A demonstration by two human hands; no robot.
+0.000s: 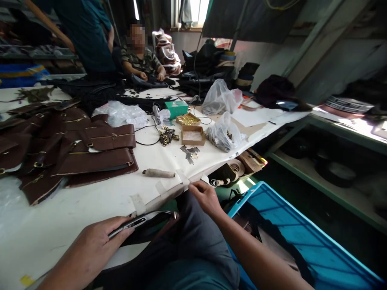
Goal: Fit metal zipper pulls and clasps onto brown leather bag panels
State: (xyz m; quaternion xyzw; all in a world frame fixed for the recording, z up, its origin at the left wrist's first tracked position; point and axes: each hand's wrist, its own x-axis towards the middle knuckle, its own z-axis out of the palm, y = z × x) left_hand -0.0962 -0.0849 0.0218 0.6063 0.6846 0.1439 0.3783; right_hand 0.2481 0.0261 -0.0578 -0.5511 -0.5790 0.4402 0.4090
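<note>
My left hand (99,243) is closed on the edge of a dark leather bag piece (142,219) at the table's near edge, thumb above and fingers below. A slot shows in that edge, and a small metal fitting sits at its far end; the rest hangs over my lap. With fingertips pinched together, my right hand (207,197) is at the table edge beside a strip of pale tape (183,178). Whatever is between those fingertips is too small to make out. A tool handle wrapped in pale material (159,173) lies on the table just beyond both hands.
Brown leather bag pieces with zips (96,147) are piled at left. Cardboard boxes (193,135), metal fittings (168,136) and plastic bags (225,133) occupy the table's middle. A blue crate (263,189) stands at my right. Across the table, a person (142,64) handles dark material.
</note>
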